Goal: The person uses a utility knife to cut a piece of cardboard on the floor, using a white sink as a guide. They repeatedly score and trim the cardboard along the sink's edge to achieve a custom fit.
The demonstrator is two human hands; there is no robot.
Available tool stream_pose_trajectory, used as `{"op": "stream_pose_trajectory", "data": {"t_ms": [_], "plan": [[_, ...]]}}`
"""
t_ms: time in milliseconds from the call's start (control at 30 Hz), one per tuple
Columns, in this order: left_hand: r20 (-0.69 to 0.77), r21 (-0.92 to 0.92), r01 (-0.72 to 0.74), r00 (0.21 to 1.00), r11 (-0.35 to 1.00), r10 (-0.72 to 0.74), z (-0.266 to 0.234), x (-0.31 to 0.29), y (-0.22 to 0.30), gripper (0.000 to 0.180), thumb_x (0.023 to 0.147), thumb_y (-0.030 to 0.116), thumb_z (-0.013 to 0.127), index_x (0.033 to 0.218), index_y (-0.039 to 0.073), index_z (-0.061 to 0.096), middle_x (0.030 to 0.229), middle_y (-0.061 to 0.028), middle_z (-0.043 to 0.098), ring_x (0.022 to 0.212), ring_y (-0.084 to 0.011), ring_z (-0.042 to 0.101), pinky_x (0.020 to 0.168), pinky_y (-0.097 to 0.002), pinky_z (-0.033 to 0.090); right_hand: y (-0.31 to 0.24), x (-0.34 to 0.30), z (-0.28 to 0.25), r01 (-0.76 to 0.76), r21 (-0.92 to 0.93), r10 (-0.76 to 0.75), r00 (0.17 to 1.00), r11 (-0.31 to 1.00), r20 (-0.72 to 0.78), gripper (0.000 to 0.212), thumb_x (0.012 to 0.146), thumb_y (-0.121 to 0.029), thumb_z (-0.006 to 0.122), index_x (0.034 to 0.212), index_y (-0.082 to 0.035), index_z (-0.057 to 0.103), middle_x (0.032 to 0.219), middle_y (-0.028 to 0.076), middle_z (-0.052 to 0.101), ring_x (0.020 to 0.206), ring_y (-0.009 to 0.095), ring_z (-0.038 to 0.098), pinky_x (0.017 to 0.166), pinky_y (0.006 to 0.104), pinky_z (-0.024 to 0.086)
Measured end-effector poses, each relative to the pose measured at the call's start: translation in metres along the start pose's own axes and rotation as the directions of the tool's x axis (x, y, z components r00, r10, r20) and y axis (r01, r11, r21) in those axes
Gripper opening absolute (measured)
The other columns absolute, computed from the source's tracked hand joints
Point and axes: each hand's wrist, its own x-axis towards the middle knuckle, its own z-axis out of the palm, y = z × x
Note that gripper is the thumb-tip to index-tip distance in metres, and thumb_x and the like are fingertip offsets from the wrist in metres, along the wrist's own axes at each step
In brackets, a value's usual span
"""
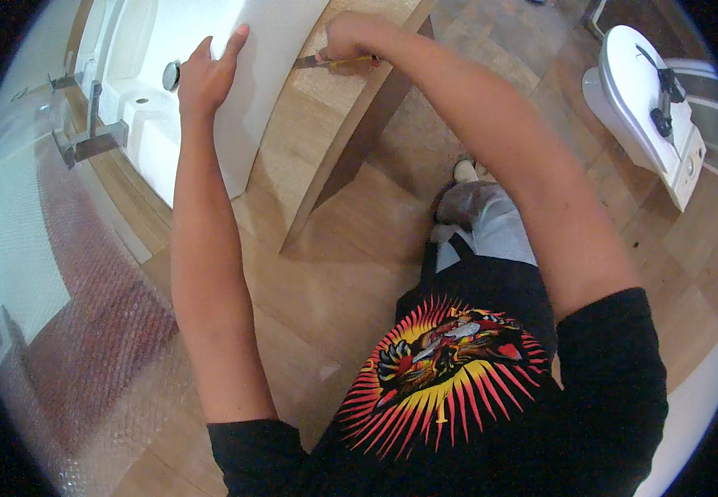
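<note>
My left hand [208,76] rests against the white washbasin [280,41], with its thumb and a finger spread apart at the inner edge of the rim. The other fingers are partly hidden. Just right of the basin, my right hand [357,37] is closed around a thin tool [344,63] with a dark flat end and a reddish tip at the other side. Its kind cannot be made out. That tool lies low over the wood-look countertop [318,103], close to the basin's outer side.
Metal taps [94,137] stand left of the basin, near its round drain cap [172,75]. Bubble wrap [102,306] covers the lower left. At the right is a white toilet [640,108] with black fittings on its lid. The countertop's edge rises above the tiled floor [318,306].
</note>
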Motion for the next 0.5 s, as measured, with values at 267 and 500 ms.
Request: {"op": "stream_pose_trajectory", "data": {"t_ms": [267, 500], "plan": [[-0.016, 0.019, -0.002, 1.0, 1.0, 0.002, -0.001, 0.0, 0.002, 0.107, 0.073, 0.083, 0.045, 0.134, -0.004, 0.047, 0.13, -0.0283, 0.052, 0.124, -0.0387, 0.049, 0.104, -0.0468, 0.037, 0.01, 0.022, 0.015, 0.086, -0.141, -0.122, 0.956, 0.986, -0.268, 0.032, 0.072, -0.025, 0.069, 0.102, -0.014, 0.072, 0.102, 0.008, 0.07, 0.098, 0.028, 0.066, 0.076, 0.0436, 0.052], [0.0, 0.035, 0.027, 1.0, 0.999, -0.027, -0.002, -0.001, 0.003, 0.108, 0.072, 0.085, 0.044, 0.134, -0.003, 0.047, 0.13, -0.0275, 0.052, 0.124, -0.0384, 0.049, 0.103, -0.0473, 0.038, 0.012, 0.001, 0.015, 0.055, 0.016, -0.049, 0.964, 0.998, -0.262, 0.034, 0.077, -0.03, 0.068, 0.105, -0.011, 0.068, 0.096, 0.01, 0.07, 0.093, 0.029, 0.067, 0.074, 0.0463, 0.053]]}}
